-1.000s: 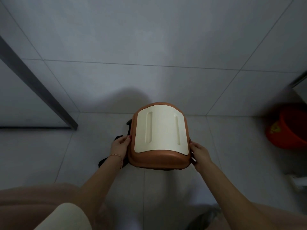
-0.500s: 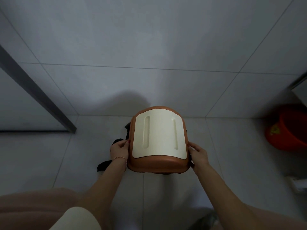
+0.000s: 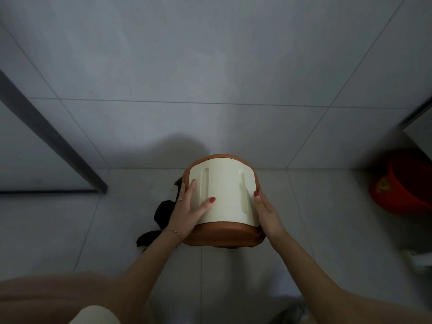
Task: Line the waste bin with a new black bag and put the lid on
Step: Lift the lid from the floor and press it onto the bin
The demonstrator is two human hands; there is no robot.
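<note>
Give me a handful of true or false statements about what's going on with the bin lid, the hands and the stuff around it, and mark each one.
1. The left hand lies flat on the cream lid. True.
2. The right hand hangs clear of the bin. False: it presses against the lid's right edge.
3. Black bag plastic sticks out on the floor to the left of the brown bin. True.
4. A blue bucket stands at the far right. False: the bucket there is orange-red.
5. The lid lies on the floor beside the bin. False: it sits on top of the bin.
</note>
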